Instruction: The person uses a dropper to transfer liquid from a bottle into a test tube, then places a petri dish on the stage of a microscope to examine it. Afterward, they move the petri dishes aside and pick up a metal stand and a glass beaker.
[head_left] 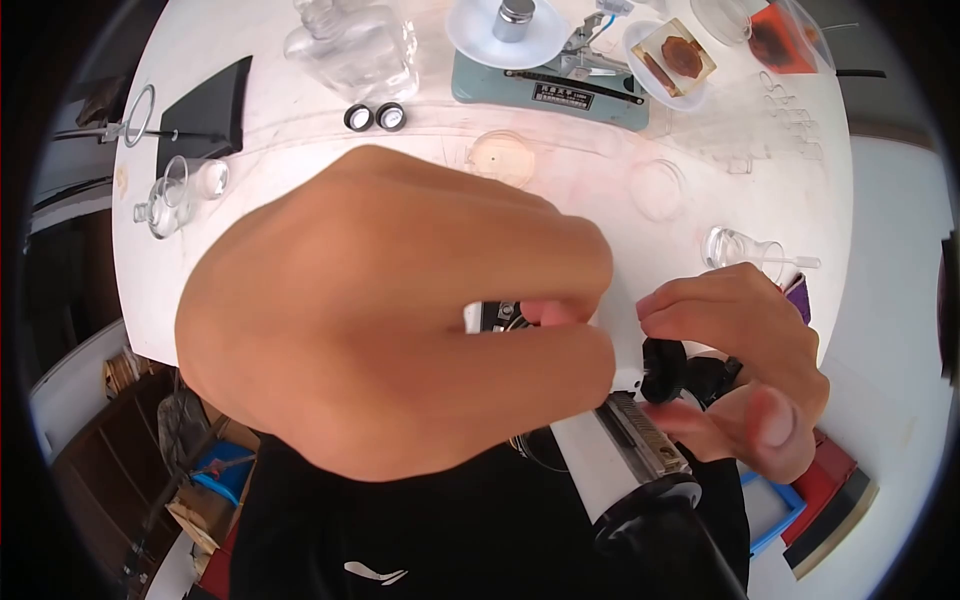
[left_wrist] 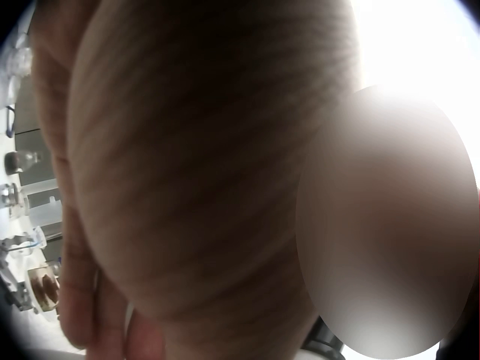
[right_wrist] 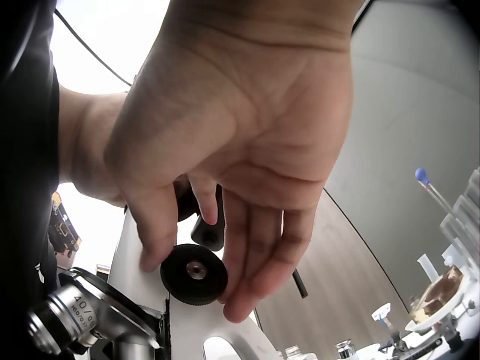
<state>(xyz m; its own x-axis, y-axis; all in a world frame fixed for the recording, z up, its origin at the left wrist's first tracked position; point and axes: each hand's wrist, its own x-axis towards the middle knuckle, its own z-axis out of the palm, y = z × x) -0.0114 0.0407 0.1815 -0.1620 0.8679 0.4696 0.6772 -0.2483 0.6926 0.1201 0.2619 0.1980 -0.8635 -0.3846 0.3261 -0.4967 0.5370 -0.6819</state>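
Observation:
A white microscope (head_left: pixel 590 450) with a black eyepiece tube (head_left: pixel 665 520) stands close to the person's body. My left hand (head_left: pixel 390 320) bends its thumb and fingers against the near side of the microscope's arm, hiding what lies under them. Around the black focus knob (right_wrist: pixel 193 274) my right hand (right_wrist: pixel 255 142) curls, thumb on one side of the rim and fingers on the other. A silver objective marked 40 (right_wrist: pixel 75 311) shows at lower left in the right wrist view. The left wrist view mostly holds the left palm (left_wrist: pixel 195 165).
Beyond the hands, a balance (head_left: pixel 550 95) carries a metal weight (head_left: pixel 515 18) on one pan and a brown piece (head_left: pixel 682 57) on the other. A large glass bottle (head_left: pixel 360 50), two black caps (head_left: pixel 374 117), a glass beaker with dropper (head_left: pixel 745 250) and small glassware (head_left: pixel 170 200) stand around.

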